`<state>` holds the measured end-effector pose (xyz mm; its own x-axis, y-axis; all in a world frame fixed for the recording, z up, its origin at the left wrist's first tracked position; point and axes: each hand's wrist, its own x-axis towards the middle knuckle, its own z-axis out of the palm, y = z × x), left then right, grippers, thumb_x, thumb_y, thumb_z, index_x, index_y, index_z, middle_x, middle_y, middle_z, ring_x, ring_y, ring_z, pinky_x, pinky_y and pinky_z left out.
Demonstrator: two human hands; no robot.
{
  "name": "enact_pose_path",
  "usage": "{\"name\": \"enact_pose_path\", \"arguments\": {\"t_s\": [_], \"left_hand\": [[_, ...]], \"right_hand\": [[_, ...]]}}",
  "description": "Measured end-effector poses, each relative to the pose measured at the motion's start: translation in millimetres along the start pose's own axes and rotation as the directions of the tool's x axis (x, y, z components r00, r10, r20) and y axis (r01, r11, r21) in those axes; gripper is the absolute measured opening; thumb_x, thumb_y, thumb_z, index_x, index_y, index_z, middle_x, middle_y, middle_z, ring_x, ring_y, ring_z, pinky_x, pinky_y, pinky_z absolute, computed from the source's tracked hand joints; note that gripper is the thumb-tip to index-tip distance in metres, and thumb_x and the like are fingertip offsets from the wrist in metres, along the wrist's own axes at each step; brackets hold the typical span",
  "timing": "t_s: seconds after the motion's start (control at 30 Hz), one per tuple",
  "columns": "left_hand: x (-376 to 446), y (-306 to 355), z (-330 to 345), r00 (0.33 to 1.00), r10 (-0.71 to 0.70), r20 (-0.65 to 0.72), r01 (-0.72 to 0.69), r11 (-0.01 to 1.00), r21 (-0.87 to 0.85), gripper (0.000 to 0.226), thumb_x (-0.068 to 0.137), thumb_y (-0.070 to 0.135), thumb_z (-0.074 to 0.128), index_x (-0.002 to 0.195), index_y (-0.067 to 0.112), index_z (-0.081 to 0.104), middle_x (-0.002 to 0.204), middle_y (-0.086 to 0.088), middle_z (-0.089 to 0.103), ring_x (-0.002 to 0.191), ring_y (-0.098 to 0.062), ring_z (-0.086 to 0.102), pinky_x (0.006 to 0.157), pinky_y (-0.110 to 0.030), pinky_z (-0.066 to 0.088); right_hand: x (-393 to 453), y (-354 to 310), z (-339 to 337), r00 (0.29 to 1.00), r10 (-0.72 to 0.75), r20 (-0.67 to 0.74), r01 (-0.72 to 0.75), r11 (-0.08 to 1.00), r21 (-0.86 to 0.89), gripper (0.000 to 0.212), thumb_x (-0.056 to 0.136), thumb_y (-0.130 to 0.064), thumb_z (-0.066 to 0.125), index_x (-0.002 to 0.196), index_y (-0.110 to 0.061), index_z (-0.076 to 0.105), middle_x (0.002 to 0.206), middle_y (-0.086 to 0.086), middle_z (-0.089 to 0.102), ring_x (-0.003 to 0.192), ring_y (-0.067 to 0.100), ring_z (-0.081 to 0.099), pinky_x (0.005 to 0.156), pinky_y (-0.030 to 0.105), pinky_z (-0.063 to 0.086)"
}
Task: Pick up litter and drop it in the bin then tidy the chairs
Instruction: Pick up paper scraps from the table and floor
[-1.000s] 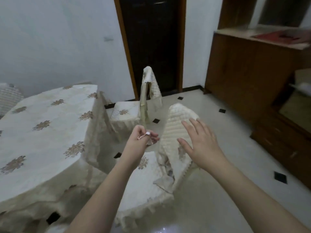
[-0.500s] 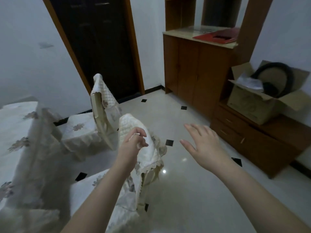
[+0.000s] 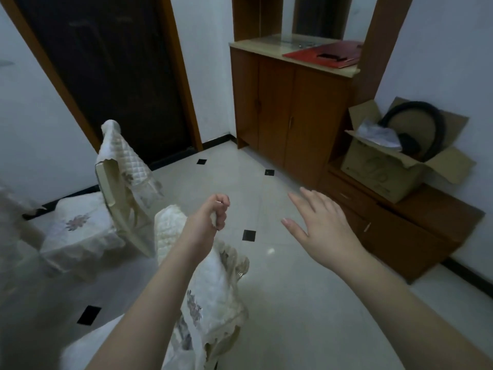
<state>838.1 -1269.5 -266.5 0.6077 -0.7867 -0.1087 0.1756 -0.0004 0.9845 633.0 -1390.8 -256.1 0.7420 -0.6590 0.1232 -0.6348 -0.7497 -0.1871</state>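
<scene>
My left hand [image 3: 210,217] is raised in mid-air with its fingers curled round a small pale scrap of litter [image 3: 214,219], mostly hidden in the fist. My right hand [image 3: 317,225] hovers beside it over the floor, fingers spread and holding nothing. Under my left forearm stands a chair [image 3: 210,284] with a quilted cream cover. A second covered chair [image 3: 120,166] stands further back to the left, near the dark door. No bin is in view.
A dark door [image 3: 106,70] fills the far wall. A tall wooden cabinet [image 3: 288,108] with a red folder [image 3: 325,53] on top stands to the right. An open cardboard box [image 3: 386,172] sits on a low wooden unit [image 3: 416,236]. Pale tiled floor [image 3: 280,289] spreads between.
The view has swung right, away from the covered table, toward the cabinets. My left hand still holds the litter and has shifted right past the chair back; my right hand stays spread.
</scene>
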Motion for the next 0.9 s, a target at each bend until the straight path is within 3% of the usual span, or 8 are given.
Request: {"name": "enact_pose_path", "arguments": {"t_s": [0.13,0.27,0.47,0.63,0.7,0.9], "left_hand": [[45.0,-5.9,20.1,0.999,-0.023,0.041,0.027,0.995,-0.097,0.022,0.089,0.008,0.037,0.069,0.016,0.043,0.065,0.001,0.031,0.053,-0.014,0.025,0.054,-0.028,0.020],[98.7,-8.8,46.9,0.994,-0.046,0.102,0.059,0.990,-0.129,0.024,0.091,0.013,0.037,0.068,0.018,0.036,0.064,0.002,0.031,0.049,-0.013,0.025,0.049,-0.026,0.023],[183.8,-7.9,104.5,0.990,-0.104,0.092,0.115,0.984,-0.136,0.021,0.093,0.014,0.036,0.072,0.020,0.036,0.062,0.001,0.035,0.047,-0.013,0.025,0.045,-0.025,0.019],[245.5,-0.3,132.4,0.991,-0.114,0.071,0.124,0.980,-0.157,0.023,0.092,0.018,0.038,0.070,0.019,0.034,0.063,-0.002,0.034,0.044,-0.012,0.025,0.045,-0.024,0.018],[264.7,4.3,134.6,0.994,-0.091,0.058,0.099,0.985,-0.144,0.015,0.083,0.021,0.044,0.075,0.019,0.031,0.063,-0.001,0.033,0.044,-0.011,0.024,0.047,-0.026,0.014],[301.4,21.0,114.4,0.995,-0.067,-0.068,0.062,0.996,-0.067,0.016,0.074,0.019,0.047,0.077,0.020,0.031,0.063,0.002,0.031,0.048,-0.011,0.023,0.050,-0.029,0.012]], "right_hand": [[28.2,21.2,6.1,0.999,0.043,-0.007,-0.043,0.999,-0.021,0.068,0.091,-0.065,0.013,0.152,-0.034,0.012,0.160,-0.002,0.009,0.146,0.019,0.002,0.116,0.035,0.001],[65.9,51.2,10.8,0.997,0.063,-0.043,-0.064,0.997,-0.045,0.065,0.094,-0.063,0.014,0.152,-0.034,0.013,0.161,-0.002,0.004,0.146,0.019,-0.004,0.112,0.033,-0.007],[139.9,110.4,15.8,0.998,0.046,-0.037,-0.047,0.998,-0.031,0.064,0.095,-0.062,0.012,0.152,-0.034,0.010,0.161,-0.003,0.002,0.146,0.018,-0.006,0.113,0.033,-0.007],[209.2,168.2,12.9,1.000,0.021,-0.017,-0.021,0.999,-0.031,0.063,0.095,-0.062,0.014,0.152,-0.034,0.010,0.161,-0.003,0.004,0.147,0.018,-0.003,0.109,0.031,-0.008],[238.7,184.6,10.6,1.000,-0.007,-0.015,0.006,1.000,-0.027,0.063,0.095,-0.063,0.015,0.152,-0.034,0.011,0.161,-0.002,0.006,0.147,0.019,-0.002,0.109,0.031,-0.007],[319.9,179.0,14.3,0.988,-0.150,0.045,0.148,0.987,0.056,0.066,0.094,-0.062,0.012,0.152,-0.031,0.012,0.161,0.001,0.007,0.147,0.021,-0.001,0.116,0.037,-0.001]]}}
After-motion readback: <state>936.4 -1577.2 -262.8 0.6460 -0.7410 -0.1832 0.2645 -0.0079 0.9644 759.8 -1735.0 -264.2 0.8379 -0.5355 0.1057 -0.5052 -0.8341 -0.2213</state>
